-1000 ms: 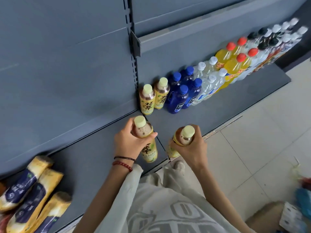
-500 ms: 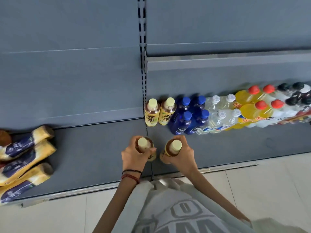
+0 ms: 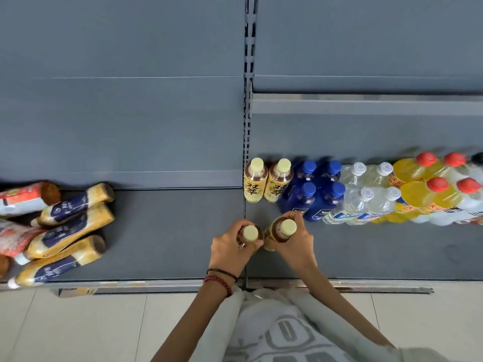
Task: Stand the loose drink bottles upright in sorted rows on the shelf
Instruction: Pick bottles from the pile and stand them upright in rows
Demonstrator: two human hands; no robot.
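**Two tea bottles brought to the front row**

The left tea bottle (image 3: 250, 233) was gripped by the left hand (image 3: 228, 249), fingers curled tight round its neck. The right tea bottle (image 3: 281, 229) was clasped likewise by the right hand (image 3: 296, 244). Both were held upright at the shelf (image 3: 170, 231), just before the standing tea pair (image 3: 255, 184). Next, it was judged, both needed seating flush against that pair.

The left hand (image 3: 230, 250) grips a tea bottle (image 3: 250, 233) and the right hand (image 3: 296, 244) a second tea bottle (image 3: 286, 228), side by side over the grey shelf (image 3: 170, 231), before two matching bottles (image 3: 256, 184) standing beside blue bottles (image 3: 304, 202), with loose bottles (image 3: 70, 228) lying at the left.
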